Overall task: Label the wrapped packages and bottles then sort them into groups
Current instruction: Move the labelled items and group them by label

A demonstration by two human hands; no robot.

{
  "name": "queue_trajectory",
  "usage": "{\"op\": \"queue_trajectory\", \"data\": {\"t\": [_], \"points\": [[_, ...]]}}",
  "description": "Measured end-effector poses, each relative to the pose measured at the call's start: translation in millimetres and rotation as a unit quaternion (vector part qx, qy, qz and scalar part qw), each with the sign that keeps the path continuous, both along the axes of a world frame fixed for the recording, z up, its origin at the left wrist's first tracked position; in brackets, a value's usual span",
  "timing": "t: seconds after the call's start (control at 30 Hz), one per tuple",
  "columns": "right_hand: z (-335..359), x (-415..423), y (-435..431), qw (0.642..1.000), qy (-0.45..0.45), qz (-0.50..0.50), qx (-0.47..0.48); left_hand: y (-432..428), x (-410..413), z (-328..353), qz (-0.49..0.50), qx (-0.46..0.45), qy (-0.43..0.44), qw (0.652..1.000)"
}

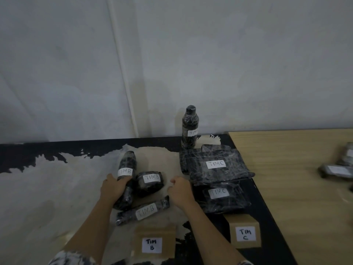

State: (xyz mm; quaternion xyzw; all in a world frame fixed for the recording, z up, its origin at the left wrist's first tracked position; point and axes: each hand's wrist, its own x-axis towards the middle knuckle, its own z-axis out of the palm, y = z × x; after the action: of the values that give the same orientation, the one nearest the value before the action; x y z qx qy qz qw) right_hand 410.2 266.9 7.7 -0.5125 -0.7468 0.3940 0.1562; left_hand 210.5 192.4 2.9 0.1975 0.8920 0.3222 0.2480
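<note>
Wrapped TIMB bottle, prob. rigid but slippery, is best gripped mid-body, where fingers of left hand curl round it; right hand fingers loosely curled, holding nothing.

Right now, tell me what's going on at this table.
A person is sorting black-wrapped, labelled items. The left hand grips the TIMB bottle beside a round TIMB package and a slim TIMB package, behind the TIM B card. The right hand holds nothing. Two flat TIMC packages and an upright TIMC bottle sit behind the TIM C card.
</note>
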Motion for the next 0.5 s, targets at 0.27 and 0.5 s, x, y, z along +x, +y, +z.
{"op": "queue_trajectory", "data": {"t": [0.27, 0.5], "points": [[36, 10, 17, 0.994, 0.093, -0.02, 0.062, 43, 55, 48, -0.065, 0.117, 0.199, 0.971], [73, 80, 52, 0.969, 0.178, -0.124, 0.115, 105, 155, 70, -0.167, 0.21, 0.215, 0.939]]}}
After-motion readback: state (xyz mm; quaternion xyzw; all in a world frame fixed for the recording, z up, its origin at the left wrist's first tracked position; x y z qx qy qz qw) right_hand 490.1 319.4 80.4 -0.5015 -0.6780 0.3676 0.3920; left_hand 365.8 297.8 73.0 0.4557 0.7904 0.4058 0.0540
